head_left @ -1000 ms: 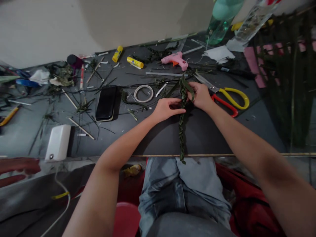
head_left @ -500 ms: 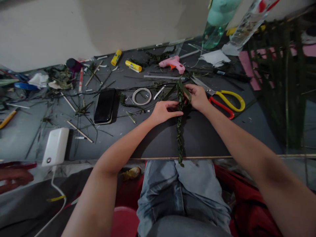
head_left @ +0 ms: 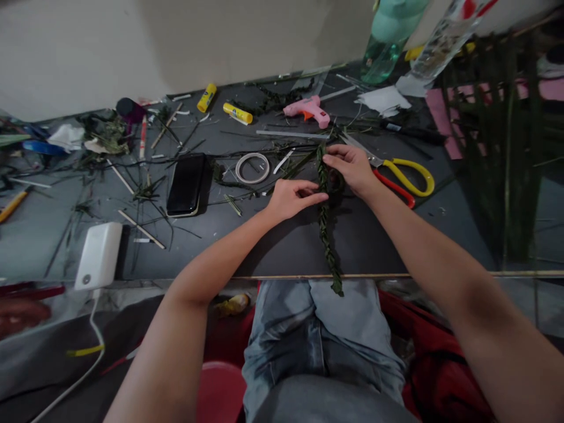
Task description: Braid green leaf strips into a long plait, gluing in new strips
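Note:
A dark green braid of leaf strips (head_left: 325,226) runs toward me across the table, its near end hanging over the front edge. My left hand (head_left: 293,198) pinches the braid from the left, partway along, thumb on top. At the far end, my right hand (head_left: 352,167) is closed on the braid from the right, thumb and fingertips at its upper part. A leaf loop shows dimly under the right palm. Just right of that hand lie scissors (head_left: 408,176) with yellow and red handles, blades pointing away to the left.
Left of the hands lie a roll of tape (head_left: 266,170), a phone (head_left: 187,185) and a white power bank (head_left: 99,257) with a cable. Behind are a pink glue gun (head_left: 308,110) and glue sticks (head_left: 238,113). Palm leaves (head_left: 506,176) fill the right side; another person's hand (head_left: 22,317) is at lower left.
My right hand has shifted its fingers onto the braid's far end, and the leaf strip there has been folded down. The braid's near end has swung right. My left hand stays nearly in place.

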### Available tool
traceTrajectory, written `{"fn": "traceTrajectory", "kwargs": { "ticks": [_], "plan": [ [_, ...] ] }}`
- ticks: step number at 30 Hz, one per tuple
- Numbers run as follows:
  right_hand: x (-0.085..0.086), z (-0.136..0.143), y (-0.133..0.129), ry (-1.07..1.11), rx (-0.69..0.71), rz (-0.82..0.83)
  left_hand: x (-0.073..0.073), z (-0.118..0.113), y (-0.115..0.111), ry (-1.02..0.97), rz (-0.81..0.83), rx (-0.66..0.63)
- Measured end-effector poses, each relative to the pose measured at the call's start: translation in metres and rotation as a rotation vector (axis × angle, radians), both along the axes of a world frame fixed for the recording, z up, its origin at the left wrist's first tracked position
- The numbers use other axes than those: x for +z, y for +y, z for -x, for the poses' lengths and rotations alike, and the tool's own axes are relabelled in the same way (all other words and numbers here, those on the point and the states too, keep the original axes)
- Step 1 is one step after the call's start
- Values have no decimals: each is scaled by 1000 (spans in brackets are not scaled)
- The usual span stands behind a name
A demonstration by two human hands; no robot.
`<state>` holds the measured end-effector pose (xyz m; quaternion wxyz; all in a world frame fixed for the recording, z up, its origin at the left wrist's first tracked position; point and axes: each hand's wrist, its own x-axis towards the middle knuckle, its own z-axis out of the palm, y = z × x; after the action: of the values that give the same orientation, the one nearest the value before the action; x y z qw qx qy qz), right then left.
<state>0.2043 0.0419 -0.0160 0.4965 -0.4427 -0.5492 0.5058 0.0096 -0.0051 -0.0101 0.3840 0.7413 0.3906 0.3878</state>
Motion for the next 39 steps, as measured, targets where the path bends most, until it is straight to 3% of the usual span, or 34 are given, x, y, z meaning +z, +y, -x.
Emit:
{"fn": "traceTrajectory", "kwargs": {
  "ticks": [5, 8, 10, 12, 14, 16, 18, 20, 22, 24, 27, 29, 34, 39],
  "plan": [
    [-4, -2, 2, -10, 31, -18, 2, -1, -3, -48, -157, 144],
    [-9, -2, 5, -27, 47, -24, 17, 5, 3, -203, -167, 272],
    [-12, -1, 6, -36, 40, -30, 43, 16, 5, -391, -216, 354],
    [-14, 1, 7, -31, 25, -24, 81, 33, 2, -664, -376, 397],
    [-14, 2, 8, -23, 10, -2, 121, 49, -6, -849, -589, 241],
    [-13, 3, 7, -21, 3, 19, 150, 59, -13, -713, -493, 150],
    [-11, 4, 6, -21, 3, 22, 156, 56, -11, -717, -573, 140],
    [-9, 3, 5, -16, 21, 17, 139, 44, 2, -555, -466, 85],
    [-8, 1, 4, -3, 58, 14, 104, 28, 25, -276, -336, 166],
    [-6, 0, 3, 17, 89, 6, 65, 15, 48, -51, -193, 134],
    [-5, -1, 3, 39, 102, -11, 24, 2, 65, 31, -64, 63],
    [-5, -2, 2, 42, 106, -12, 13, -3, 65, -1, -30, 39],
    [-4, -2, 1, 33, 101, -17, 6, -7, 61, -98, -31, 59],
    [-4, -2, 0, -49, 131, -43, -17, -5, 66, -226, 10, 78]
  ]
}}
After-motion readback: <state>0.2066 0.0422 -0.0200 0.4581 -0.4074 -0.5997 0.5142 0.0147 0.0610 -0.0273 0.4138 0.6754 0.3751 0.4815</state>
